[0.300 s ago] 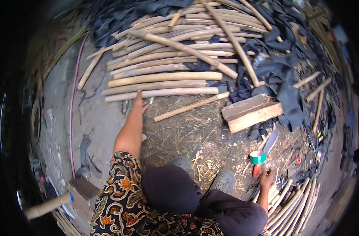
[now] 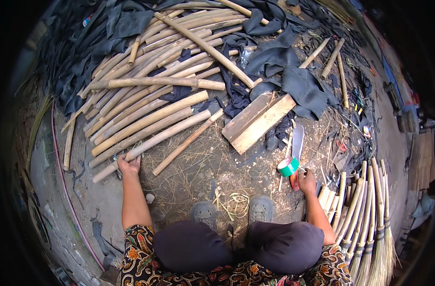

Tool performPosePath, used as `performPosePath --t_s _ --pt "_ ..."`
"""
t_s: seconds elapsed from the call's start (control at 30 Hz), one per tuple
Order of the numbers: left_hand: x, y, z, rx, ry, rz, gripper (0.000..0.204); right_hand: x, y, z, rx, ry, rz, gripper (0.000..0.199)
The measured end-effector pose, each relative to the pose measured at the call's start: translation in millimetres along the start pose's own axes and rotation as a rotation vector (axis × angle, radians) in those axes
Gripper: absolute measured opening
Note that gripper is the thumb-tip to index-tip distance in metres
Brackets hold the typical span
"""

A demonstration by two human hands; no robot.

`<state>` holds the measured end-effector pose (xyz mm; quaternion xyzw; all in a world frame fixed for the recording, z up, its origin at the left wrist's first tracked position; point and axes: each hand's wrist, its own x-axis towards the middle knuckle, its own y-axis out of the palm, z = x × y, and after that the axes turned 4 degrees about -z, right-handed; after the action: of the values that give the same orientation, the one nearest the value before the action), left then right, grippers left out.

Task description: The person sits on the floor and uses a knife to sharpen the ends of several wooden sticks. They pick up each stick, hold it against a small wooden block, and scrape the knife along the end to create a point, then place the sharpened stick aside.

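My left hand (image 2: 128, 164) is closed round the nearest bamboo pole (image 2: 169, 136), close to that pole's lower left end. Part of the grip is hidden behind the hand. Over on the right, my right hand (image 2: 307, 181) has its fingers drawn together, and a thin pale bit shows at the fingertips. What they hold is too small to make out. Just left of those fingers is a roll of green tape (image 2: 288, 167). Partly behind the roll lies a knife (image 2: 297, 140), its broad blade pointing away and its red handle beside my hand.
Beyond my left hand spreads a heap of bamboo poles (image 2: 146, 90) among black rubbery strips (image 2: 270, 59). A short stick (image 2: 189, 142) lies apart on the straw-strewn ground. A wooden block (image 2: 260, 121) sits ahead. Brooms with pale handles (image 2: 358, 214) are bunched at right.
The view has swung to the right, so the poles and block appear further left. My left hand stays at the same pole; my right stays beside the tape.
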<state>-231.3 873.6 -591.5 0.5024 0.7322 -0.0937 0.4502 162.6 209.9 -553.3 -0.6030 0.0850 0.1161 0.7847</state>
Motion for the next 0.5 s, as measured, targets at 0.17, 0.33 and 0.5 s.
performPosePath --t_s 0.17,0.33,0.5 --pt "-67 14 -12 -0.149 0.194 0.075 0.054 -3 5 13 0.006 -0.083 0.131 0.055" --pt "-143 69 -39 -0.273 0.153 0.266 0.054 1 16 20 -0.248 -0.056 0.231 0.069" --pt "-226 143 2 -0.166 0.109 0.531 0.056 4 17 24 0.091 0.103 0.149 0.066"
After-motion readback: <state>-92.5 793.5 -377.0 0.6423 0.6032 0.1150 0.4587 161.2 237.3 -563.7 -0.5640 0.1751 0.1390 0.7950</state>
